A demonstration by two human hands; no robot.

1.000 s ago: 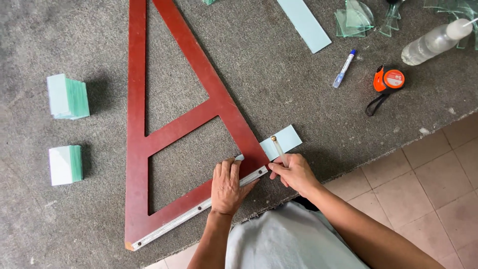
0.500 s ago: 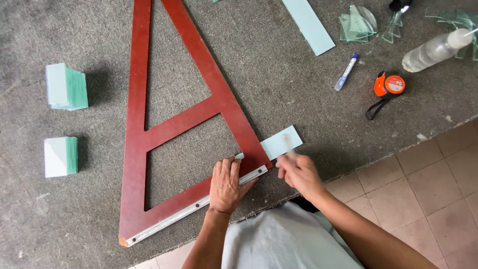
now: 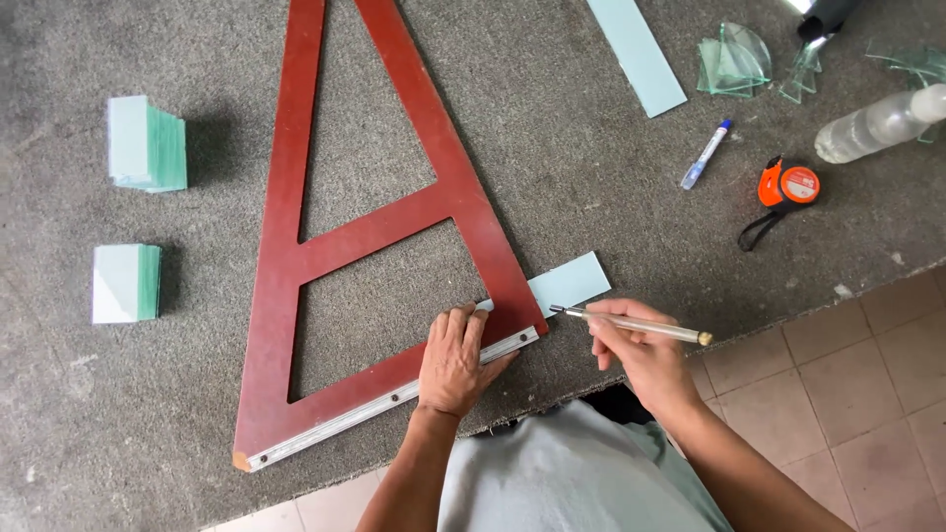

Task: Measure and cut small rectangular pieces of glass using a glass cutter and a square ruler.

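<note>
A large red-brown triangular wooden square (image 3: 394, 227) lies on the grey carpeted table (image 3: 591, 187). My left hand (image 3: 455, 363) presses flat on its lower corner, over the metal edge strip (image 3: 374, 406). A small pale green glass piece (image 3: 570, 282) sticks out from under the square's right edge. My right hand (image 3: 636, 353) holds a thin pen-like glass cutter (image 3: 631, 324), lying nearly level just below the glass piece, tip pointing left toward the square.
Two stacks of cut glass pieces (image 3: 146, 144) (image 3: 125, 283) sit at the left. A long glass strip (image 3: 638, 54), glass shards (image 3: 734, 67), a blue marker (image 3: 706, 155), an orange tape measure (image 3: 786, 185) and a plastic bottle (image 3: 877, 123) lie at the right. Tiled floor (image 3: 838, 374) shows beyond the table edge.
My right hand has lifted off the small glass piece and drawn back toward me, now showing the cutter held nearly level. My left hand stays on the square.
</note>
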